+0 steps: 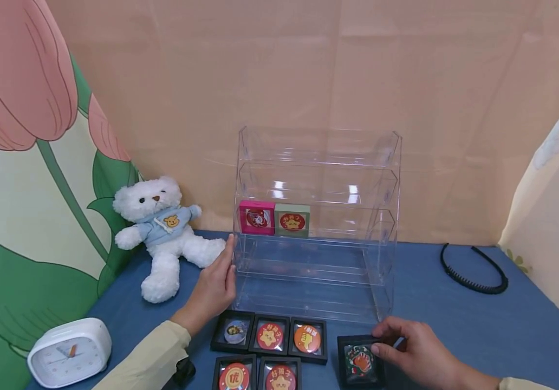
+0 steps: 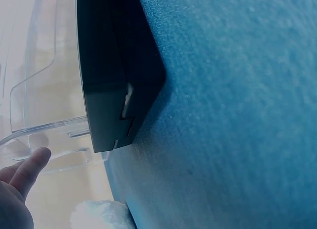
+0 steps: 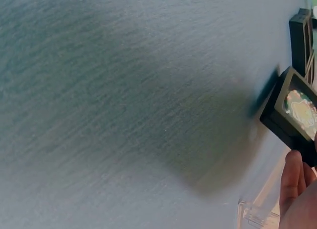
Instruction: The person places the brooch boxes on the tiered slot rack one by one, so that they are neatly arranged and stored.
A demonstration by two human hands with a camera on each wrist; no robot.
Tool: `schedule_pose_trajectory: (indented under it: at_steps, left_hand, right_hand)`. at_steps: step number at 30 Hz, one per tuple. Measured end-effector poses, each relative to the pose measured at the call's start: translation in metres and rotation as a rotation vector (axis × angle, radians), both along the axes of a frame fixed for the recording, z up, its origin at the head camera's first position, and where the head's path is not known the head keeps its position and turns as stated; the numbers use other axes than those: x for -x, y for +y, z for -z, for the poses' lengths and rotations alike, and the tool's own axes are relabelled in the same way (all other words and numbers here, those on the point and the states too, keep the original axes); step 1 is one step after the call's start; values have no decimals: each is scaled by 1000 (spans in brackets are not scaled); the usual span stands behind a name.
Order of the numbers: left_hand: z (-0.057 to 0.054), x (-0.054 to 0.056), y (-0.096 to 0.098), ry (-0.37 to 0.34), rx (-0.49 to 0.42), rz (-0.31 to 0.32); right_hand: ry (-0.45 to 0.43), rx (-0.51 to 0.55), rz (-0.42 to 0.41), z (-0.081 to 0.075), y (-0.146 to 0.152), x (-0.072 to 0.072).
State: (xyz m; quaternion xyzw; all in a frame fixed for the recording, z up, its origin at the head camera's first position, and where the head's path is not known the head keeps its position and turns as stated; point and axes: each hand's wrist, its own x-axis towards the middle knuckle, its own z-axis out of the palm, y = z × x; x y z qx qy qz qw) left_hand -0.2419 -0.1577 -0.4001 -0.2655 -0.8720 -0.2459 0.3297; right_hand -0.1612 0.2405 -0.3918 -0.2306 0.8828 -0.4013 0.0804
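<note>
Right hand: mine; thumb and fingers pinch the dark badge case by its upper right side.
Dark badge case: one, black frame, red and green design on a dark face; before the right end of the clear rack; tilted in the right wrist view; whether an edge meets the blue cloth, I cannot tell.
Left hand: mine; grasping nothing, fingers extended, tips at the rack's left side.
Clear rack: one, tiered, transparent, upright on the blue cloth.
Pink box: one, at the left end of a middle tier.
Green box: one, pale, red oval on its front; same tier, touching the pink box on its right.
Upper case row: three black frames side by side, holding a blue badge, a red star badge and an orange thumb badge; just left of my pinched case.
Lower case row: two frames, nearer me, cut off by the picture's edge.
White bear: one, plush, blue top; left of the rack, a foot near my left hand.
White clock: one, front left.
Black headband: one, right of the rack, well apart.
</note>
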Motion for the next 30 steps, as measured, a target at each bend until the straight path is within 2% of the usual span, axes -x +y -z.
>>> schedule_pose_trajectory:
  at_steps: [5, 11, 17, 30]
  left_hand:
    - [0, 0, 0, -4, 1, -3]
    - [1, 2, 1, -1, -1, 0]
    - [0, 0, 0, 2, -4, 3]
    - [3, -1, -1, -24, -8, -4]
  right_hand:
    - [18, 21, 10, -5, 0, 0]
    - [69, 11, 51, -12, 0, 0]
    - [83, -8, 102, -22, 0, 0]
    - [352, -63, 220, -59, -5, 12]
